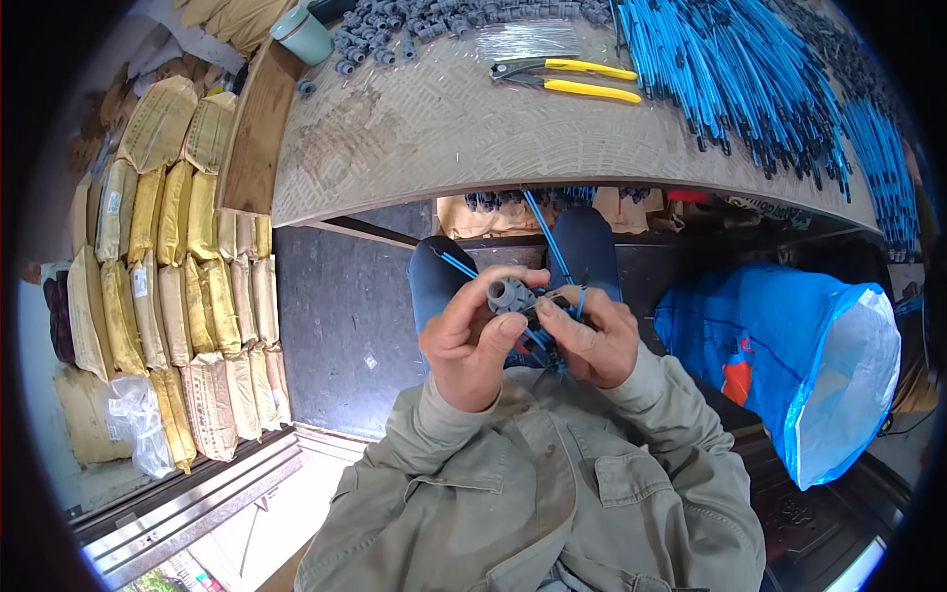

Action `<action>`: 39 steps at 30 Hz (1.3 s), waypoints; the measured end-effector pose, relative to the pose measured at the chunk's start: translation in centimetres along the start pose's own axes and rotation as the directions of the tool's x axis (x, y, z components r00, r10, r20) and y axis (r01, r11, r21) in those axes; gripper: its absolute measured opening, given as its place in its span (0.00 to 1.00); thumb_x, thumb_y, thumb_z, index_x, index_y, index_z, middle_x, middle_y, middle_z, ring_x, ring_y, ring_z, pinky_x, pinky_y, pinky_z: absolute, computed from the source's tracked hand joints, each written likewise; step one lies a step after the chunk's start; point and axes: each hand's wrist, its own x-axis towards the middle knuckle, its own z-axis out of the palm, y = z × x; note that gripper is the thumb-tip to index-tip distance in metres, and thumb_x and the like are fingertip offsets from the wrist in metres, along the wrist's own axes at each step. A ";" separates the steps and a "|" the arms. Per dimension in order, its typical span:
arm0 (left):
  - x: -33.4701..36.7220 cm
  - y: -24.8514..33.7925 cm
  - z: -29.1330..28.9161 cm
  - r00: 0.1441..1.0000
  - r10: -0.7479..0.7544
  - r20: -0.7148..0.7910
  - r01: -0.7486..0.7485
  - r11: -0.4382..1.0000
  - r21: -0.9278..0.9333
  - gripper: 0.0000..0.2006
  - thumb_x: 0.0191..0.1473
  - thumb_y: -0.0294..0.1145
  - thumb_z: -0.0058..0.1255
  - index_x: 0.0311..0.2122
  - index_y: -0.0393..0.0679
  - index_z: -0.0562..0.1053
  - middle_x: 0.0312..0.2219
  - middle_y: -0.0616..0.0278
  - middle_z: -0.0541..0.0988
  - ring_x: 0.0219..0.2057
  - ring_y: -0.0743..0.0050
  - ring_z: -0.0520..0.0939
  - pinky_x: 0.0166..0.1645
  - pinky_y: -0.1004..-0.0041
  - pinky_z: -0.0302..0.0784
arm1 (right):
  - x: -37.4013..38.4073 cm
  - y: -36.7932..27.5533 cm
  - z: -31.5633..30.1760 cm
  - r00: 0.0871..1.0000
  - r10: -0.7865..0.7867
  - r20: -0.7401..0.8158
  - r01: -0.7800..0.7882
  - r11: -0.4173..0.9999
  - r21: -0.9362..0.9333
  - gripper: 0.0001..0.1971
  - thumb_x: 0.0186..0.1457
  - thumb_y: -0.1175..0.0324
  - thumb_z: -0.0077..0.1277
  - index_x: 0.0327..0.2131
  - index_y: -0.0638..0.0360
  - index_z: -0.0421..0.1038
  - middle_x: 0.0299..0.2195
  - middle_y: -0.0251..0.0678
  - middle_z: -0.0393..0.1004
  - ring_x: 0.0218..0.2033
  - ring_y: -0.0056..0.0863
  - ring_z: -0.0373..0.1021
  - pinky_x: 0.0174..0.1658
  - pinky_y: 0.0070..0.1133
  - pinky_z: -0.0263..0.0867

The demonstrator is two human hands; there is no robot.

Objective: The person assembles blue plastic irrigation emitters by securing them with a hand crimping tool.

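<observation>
Above my lap, my left hand (466, 343) is closed around a grey plastic fitting (507, 294), its round hollow end facing up. Close beside it, my right hand (600, 345) pinches a dark piece at the fitting's side, where thin blue tubes (547, 232) meet. Two of these tubes reach up toward the table edge, and others stick out to the left past my left hand. My fingers hide most of the joint, so I cannot tell how the tubes are fixed to the fitting.
On the table (395, 148) lie yellow-handled cutting pliers (592, 81), thin metal wires (530, 41), a heap of grey fittings (414, 20) and many blue tubes (740, 79). A green cup (302, 37) stands at its left corner. Stacked paper sacks (178, 286) and a big blue bag (760, 335) flank me.
</observation>
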 end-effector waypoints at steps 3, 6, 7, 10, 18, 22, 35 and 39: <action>-0.4 0.1 -0.2 0.999 0.026 0.019 -0.025 0.995 -0.093 0.18 0.53 0.28 0.49 0.46 0.27 0.66 0.40 0.53 0.74 0.39 0.75 0.73 0.44 0.77 0.69 | -0.6 -0.6 0.8 0.996 -0.020 -0.086 0.015 0.998 -0.061 0.31 0.33 0.82 0.53 0.48 0.54 0.69 0.34 0.43 0.70 0.25 0.32 0.72 0.24 0.21 0.68; -0.7 -0.3 0.2 0.997 0.076 0.009 -0.075 0.993 -0.089 0.18 0.54 0.28 0.48 0.45 0.25 0.66 0.41 0.51 0.74 0.40 0.73 0.74 0.45 0.76 0.69 | -1.0 -1.1 0.8 0.992 0.048 -0.114 -0.054 0.997 -0.051 0.31 0.33 0.87 0.50 0.47 0.54 0.69 0.35 0.44 0.70 0.23 0.32 0.70 0.24 0.19 0.66; -0.7 -0.4 0.4 0.995 0.104 0.001 -0.103 0.991 -0.089 0.18 0.54 0.28 0.48 0.45 0.25 0.66 0.41 0.50 0.74 0.41 0.72 0.74 0.46 0.75 0.69 | -1.1 -1.3 0.9 0.992 0.051 -0.118 -0.057 0.997 -0.051 0.31 0.33 0.87 0.50 0.47 0.54 0.69 0.35 0.44 0.70 0.23 0.32 0.70 0.24 0.19 0.66; -0.8 -0.1 0.3 0.996 0.087 0.018 -0.086 0.994 -0.063 0.18 0.55 0.29 0.46 0.46 0.25 0.64 0.42 0.49 0.73 0.43 0.68 0.74 0.49 0.72 0.68 | -1.3 -1.5 1.0 0.992 0.060 -0.114 -0.069 0.995 -0.076 0.31 0.32 0.86 0.51 0.47 0.55 0.69 0.36 0.45 0.70 0.24 0.32 0.70 0.24 0.20 0.66; -1.6 -0.7 2.0 0.986 0.164 -0.043 -0.164 0.986 -0.010 0.17 0.58 0.31 0.39 0.47 0.29 0.58 0.42 0.45 0.72 0.47 0.59 0.72 0.56 0.61 0.60 | -0.8 -1.7 0.4 0.997 -0.028 -0.069 0.022 0.996 -0.085 0.31 0.30 0.82 0.54 0.46 0.57 0.69 0.34 0.47 0.71 0.26 0.34 0.72 0.24 0.20 0.68; -1.3 -0.9 2.0 0.984 0.169 -0.051 -0.169 0.986 0.005 0.15 0.58 0.32 0.36 0.46 0.32 0.57 0.41 0.44 0.72 0.47 0.56 0.72 0.56 0.57 0.60 | -1.3 -1.4 0.8 0.997 -0.039 -0.062 0.032 0.993 -0.117 0.25 0.35 0.82 0.54 0.43 0.59 0.70 0.33 0.46 0.72 0.25 0.35 0.73 0.25 0.21 0.69; -0.9 -1.2 1.3 0.982 0.171 -0.081 -0.172 0.985 0.001 0.16 0.59 0.36 0.33 0.45 0.32 0.57 0.37 0.44 0.73 0.44 0.53 0.74 0.56 0.53 0.60 | -0.3 -1.1 1.5 0.967 0.096 -0.235 -0.087 0.995 0.047 0.13 0.46 0.78 0.52 0.39 0.64 0.66 0.28 0.41 0.71 0.25 0.36 0.71 0.25 0.26 0.66; -0.8 -1.5 1.1 0.974 0.211 -0.079 -0.212 0.977 -0.001 0.15 0.59 0.35 0.33 0.45 0.32 0.57 0.36 0.44 0.73 0.43 0.54 0.74 0.56 0.55 0.60 | 0.5 -0.3 1.0 0.986 0.111 -0.122 -0.094 0.986 0.139 0.09 0.48 0.78 0.50 0.35 0.66 0.67 0.28 0.43 0.71 0.25 0.37 0.70 0.25 0.24 0.65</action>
